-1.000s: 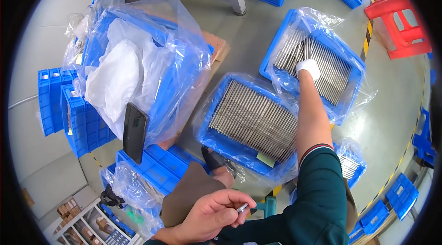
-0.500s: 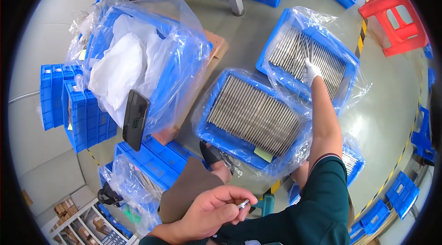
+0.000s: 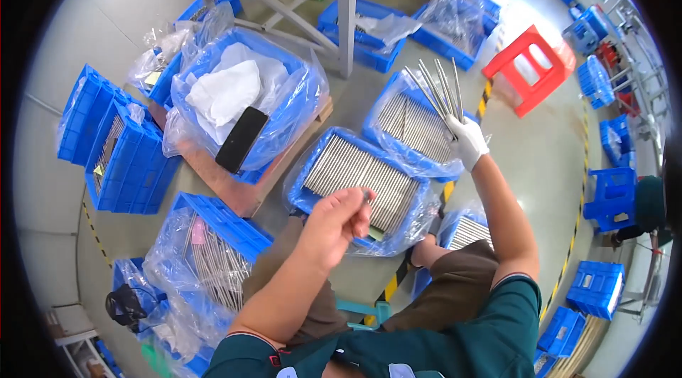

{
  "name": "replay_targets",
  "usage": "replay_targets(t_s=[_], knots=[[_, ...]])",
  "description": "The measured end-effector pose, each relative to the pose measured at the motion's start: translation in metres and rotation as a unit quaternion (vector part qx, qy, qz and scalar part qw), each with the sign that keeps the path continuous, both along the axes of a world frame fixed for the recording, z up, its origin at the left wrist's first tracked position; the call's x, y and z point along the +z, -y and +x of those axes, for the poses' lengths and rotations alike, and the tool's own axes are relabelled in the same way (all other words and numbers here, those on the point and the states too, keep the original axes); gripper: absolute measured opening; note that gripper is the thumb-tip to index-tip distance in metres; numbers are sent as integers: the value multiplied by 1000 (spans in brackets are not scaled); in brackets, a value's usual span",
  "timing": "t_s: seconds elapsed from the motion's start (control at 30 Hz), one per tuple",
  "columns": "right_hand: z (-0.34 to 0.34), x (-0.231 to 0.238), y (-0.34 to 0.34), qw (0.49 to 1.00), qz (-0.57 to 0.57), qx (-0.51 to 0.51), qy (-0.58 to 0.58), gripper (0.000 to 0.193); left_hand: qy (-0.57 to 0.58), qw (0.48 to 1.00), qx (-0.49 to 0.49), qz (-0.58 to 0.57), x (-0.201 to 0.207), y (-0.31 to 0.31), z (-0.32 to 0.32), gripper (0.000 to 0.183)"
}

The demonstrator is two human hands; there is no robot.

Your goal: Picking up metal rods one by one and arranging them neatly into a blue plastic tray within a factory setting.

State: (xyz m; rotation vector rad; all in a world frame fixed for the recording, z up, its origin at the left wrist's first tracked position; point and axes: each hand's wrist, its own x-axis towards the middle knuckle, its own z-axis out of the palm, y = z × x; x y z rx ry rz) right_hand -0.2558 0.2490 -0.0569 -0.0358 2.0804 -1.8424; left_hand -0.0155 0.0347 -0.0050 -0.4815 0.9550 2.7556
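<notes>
The right hand (image 3: pixel 467 142), in a white glove, grasps several metal rods (image 3: pixel 447 102) by their lower ends. The rods fan out upward from the fist, with their free tips apart. In this view the glove overlaps the right end of the far crate (image 3: pixel 373 108), a blue container lined with clear plastic. Further rods (image 3: pixel 412 126) lie side by side in that crate.

The left hand (image 3: pixel 332 225) is bare. Its thumb and forefinger pinch a small grey piece (image 3: pixel 366 195), mostly hidden by the fingers; its exact shape cannot be told. The other fingers curl toward the palm. This hand is in front of the near crate (image 3: pixel 302 198), also blue and plastic-lined, which contains a close row of rods (image 3: pixel 355 168).

To the left, a large blue box (image 3: pixel 249 177) contains white sheets (image 3: pixel 226 90). A black phone (image 3: pixel 241 140) overlaps its near corner; its support is not discernible. Below, the lower-left crate (image 3: pixel 231 225) contains loose rods (image 3: pixel 217 271) and a pink tag (image 3: pixel 199 231). A red stool (image 3: pixel 529 69) is beyond the right hand.
</notes>
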Motion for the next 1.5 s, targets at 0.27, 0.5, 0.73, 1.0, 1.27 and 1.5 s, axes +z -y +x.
replay_targets(t_s=[0.27, 0.5, 0.73, 1.0, 1.27, 1.5], knots=[[166, 111, -6, 988, -124, -43, -83, 15, -74, 994, 72, 15, -2, 10, 15, 28], [228, 85, -3, 997, -30, -25, -66, 10, -210, 970, 114, -49, 12, 15, 23, 33], [221, 62, -7, 995, 9, 13, -97, 11, -189, 977, 91, -32, 8, 19, 27, 40], [220, 57, -6, 973, 88, 27, -210, 17, -169, 972, 43, -156, 7, 18, 25, 23], [224, 43, 1, 956, 94, -22, -279, 17, -157, 957, 69, -233, 5, 12, 26, 27], [227, 56, 1, 955, 101, -28, -278, 18, -200, 966, 80, -139, 6, -4, 29, 22]])
